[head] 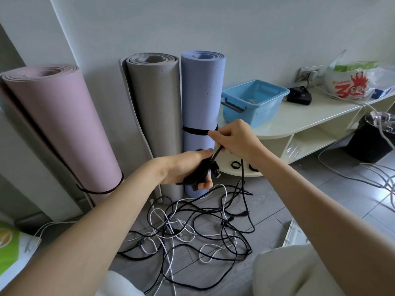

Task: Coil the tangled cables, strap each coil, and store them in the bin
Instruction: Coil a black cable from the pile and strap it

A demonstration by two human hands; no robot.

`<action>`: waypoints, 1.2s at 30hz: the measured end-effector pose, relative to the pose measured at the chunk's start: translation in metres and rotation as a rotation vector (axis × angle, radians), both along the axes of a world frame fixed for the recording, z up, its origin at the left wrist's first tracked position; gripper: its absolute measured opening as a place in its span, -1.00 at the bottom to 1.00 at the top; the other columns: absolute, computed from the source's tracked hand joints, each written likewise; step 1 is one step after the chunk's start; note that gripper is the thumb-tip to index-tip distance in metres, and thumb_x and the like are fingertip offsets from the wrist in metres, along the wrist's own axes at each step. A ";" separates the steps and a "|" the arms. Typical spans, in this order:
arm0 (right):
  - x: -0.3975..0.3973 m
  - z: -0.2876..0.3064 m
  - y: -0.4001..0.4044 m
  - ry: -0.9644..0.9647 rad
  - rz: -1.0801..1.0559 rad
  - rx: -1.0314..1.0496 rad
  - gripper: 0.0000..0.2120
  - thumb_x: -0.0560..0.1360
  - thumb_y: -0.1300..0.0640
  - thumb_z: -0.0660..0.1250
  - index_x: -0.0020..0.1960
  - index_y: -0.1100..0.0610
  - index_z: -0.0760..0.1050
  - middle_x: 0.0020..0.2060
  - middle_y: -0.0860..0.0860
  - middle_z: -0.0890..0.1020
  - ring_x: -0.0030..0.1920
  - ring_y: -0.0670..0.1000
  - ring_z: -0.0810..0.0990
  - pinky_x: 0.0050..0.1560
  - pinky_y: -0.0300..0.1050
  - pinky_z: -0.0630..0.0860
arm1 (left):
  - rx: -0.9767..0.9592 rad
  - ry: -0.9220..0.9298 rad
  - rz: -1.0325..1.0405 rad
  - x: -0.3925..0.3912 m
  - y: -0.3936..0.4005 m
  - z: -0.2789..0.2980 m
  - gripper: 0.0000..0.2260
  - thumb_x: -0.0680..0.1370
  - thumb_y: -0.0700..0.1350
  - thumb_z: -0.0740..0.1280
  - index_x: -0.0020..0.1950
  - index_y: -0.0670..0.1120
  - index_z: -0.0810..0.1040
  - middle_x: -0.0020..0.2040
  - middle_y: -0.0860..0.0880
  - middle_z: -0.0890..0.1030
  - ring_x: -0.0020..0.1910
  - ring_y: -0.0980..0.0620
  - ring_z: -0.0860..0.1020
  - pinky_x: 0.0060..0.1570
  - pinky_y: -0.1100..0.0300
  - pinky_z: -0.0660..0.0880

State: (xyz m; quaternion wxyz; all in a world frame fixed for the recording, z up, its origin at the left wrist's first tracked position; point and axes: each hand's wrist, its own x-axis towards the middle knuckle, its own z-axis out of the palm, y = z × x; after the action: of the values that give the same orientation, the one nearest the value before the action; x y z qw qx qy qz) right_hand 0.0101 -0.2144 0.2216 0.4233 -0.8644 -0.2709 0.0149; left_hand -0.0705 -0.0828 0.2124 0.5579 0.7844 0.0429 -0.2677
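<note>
Coiling stage, black cable: a small dark coil [197,169] gripped in the left hand [188,167], fingers curled round the bundle from below, thumb laid along the top, a USB plug [216,171] dangling off its right side. Just above and to the right, the right hand [232,139], knuckles up, fingers pinched on the free run of the same cable [218,153] — a short taut stretch slanting down-left into the coil. From that pinch, slack dropping straight down past the wrist into the tangle of black and white cables [192,229] on the floor, directly beneath both hands. Long axis of the working length: diagonal, right hand high, left hand low. Next wrap likely led by the right hand, being nearer the slack. Blue bin [254,101] up on the white shelf [299,118], beyond the right hand, well apart. Strapping not yet begun.
</note>
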 end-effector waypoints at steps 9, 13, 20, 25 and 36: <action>0.005 -0.010 0.003 0.317 -0.088 0.306 -0.60 0.50 0.13 0.25 -0.49 0.17 0.30 -0.63 0.00 0.36 -0.56 -0.01 0.29 -0.46 -0.21 0.31 | -0.248 -0.148 -0.173 -0.003 -0.005 0.018 -0.62 0.56 0.09 0.14 -0.21 -0.22 0.41 -0.61 0.07 0.28 -0.62 0.12 0.17 -0.20 0.24 0.41; 0.010 -0.010 0.000 0.491 -0.118 0.439 -0.57 0.57 0.12 0.15 -0.48 0.10 0.21 -0.70 -0.10 0.25 -0.63 -0.08 0.18 -0.53 -0.25 0.22 | -0.532 -0.168 -0.134 0.001 -0.001 0.031 -0.60 0.53 0.05 0.10 -0.13 -0.33 0.35 -0.65 0.13 0.22 -0.67 0.21 0.18 -0.23 0.34 0.46; 0.004 -0.036 0.014 0.471 -0.055 0.008 -0.51 0.60 0.14 0.06 -0.51 0.17 0.22 -0.75 -0.06 0.28 -0.71 -0.05 0.20 -0.51 -0.20 0.25 | -1.105 -0.367 0.294 0.010 0.010 0.049 -0.74 0.54 0.02 0.09 -0.30 -0.06 0.31 -0.61 0.10 0.27 -0.67 0.20 0.23 -0.28 0.37 0.45; -0.020 -0.038 0.029 0.221 0.103 -0.395 -0.58 0.60 0.06 0.04 -0.41 0.14 0.29 -0.52 0.02 0.47 -0.47 -0.03 0.45 -0.29 -0.16 0.40 | -1.140 -0.527 0.819 0.025 0.026 0.034 -0.67 0.64 0.02 0.10 -0.29 -0.08 0.28 -0.57 0.07 0.31 -0.61 0.15 0.31 -0.20 0.29 0.35; -0.024 0.003 0.025 -0.228 0.072 -0.174 -0.51 0.53 0.05 0.17 -0.52 0.16 0.16 -0.51 0.15 0.36 -0.45 0.09 0.27 -0.35 -0.12 0.30 | -0.469 -0.422 0.826 0.031 0.040 -0.006 -0.57 0.59 0.23 0.03 -0.17 -0.10 0.41 -0.55 -0.01 0.48 -0.42 0.01 0.40 -0.19 0.18 0.34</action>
State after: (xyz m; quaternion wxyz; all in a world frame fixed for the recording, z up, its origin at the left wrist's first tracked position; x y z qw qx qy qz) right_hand -0.0142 -0.1898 0.2241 0.3124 -0.8836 -0.3458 -0.0449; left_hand -0.0396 -0.0424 0.2066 0.7742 0.5930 0.1745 0.1362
